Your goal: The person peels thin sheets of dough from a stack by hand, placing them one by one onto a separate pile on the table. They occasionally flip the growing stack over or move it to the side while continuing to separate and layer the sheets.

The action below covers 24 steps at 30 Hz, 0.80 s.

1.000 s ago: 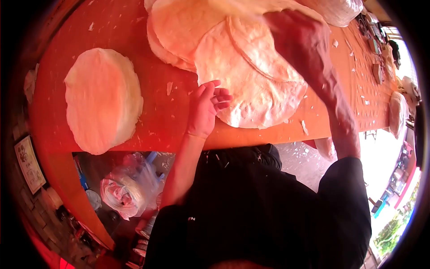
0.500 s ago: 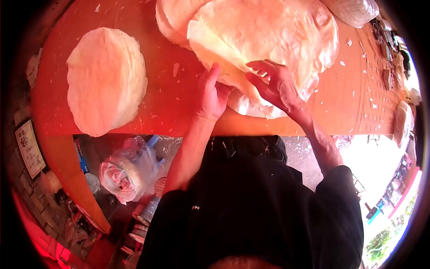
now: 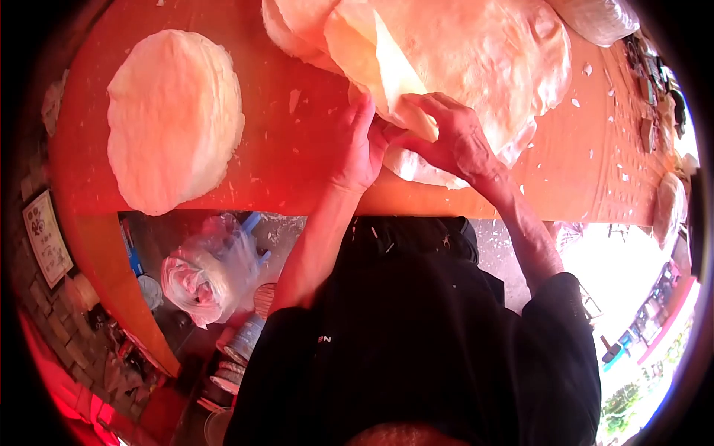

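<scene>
A large pile of thin, pale, floppy sheets (image 3: 491, 67) lies at the table's middle and far side. My right hand (image 3: 455, 137) is closed on the near edge of the top pale sheet (image 3: 383, 63), which is lifted and curled over into a fold. Close beside it, at the pile's near left edge, is my left hand (image 3: 359, 152), thumb raised and apart from the fingers. Its fingertips are partly hidden near the right thumb. Farther left rests a neat oval stack (image 3: 172, 119) of similar sheets, with layered edges.
Small pale scraps (image 3: 294, 100) are scattered over the orange-red tabletop (image 3: 297, 178). A filled plastic bag (image 3: 595, 18) sits at the far right corner. Below the table's front edge, a clear plastic bag (image 3: 204, 279) stands on the floor. Assorted items line the right side.
My right hand has closed on the sheet's edge and curled it up and over. My left hand stays near the same spot, its fingers now closer to the right hand.
</scene>
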### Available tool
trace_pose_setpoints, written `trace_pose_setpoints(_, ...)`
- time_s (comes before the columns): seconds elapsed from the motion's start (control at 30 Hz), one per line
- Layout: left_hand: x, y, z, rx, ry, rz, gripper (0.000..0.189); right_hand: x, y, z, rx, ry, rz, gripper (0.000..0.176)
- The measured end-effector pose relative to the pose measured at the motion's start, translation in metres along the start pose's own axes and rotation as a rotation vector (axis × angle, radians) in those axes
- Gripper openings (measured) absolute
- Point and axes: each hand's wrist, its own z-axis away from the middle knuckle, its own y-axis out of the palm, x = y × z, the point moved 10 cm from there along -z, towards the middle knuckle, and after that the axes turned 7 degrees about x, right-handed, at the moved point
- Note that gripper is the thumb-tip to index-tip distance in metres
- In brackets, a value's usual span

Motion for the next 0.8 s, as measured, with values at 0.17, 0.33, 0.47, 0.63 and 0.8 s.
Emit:
trace_pose_setpoints(0.17,-0.005,0.009,-0.001,0.000,0.008,-0.049,0.038,-0.023,-0.004,-0.002,0.094,0.117,-0.244,0.060)
trace_pose_setpoints(0.33,-0.002,0.006,-0.002,-0.006,0.041,0.009,0.031,-0.037,0.002,0.001,0.150,0.250,-0.503,0.059)
trace_pose_setpoints(0.47,0.001,0.002,-0.003,-0.074,0.027,0.031,0.026,-0.040,0.000,0.001,0.030,0.314,-0.566,0.054)
trace_pose_setpoints(0.63,-0.002,-0.008,-0.009,-0.370,-0.054,-0.180,0.025,-0.002,0.006,-0.016,-0.072,0.146,0.152,0.044)
trace_pose_setpoints(0.8,0.009,0.005,-0.009,-0.191,-0.088,-0.106,0.026,-0.002,-0.021,-0.020,-0.045,0.278,0.183,0.031)
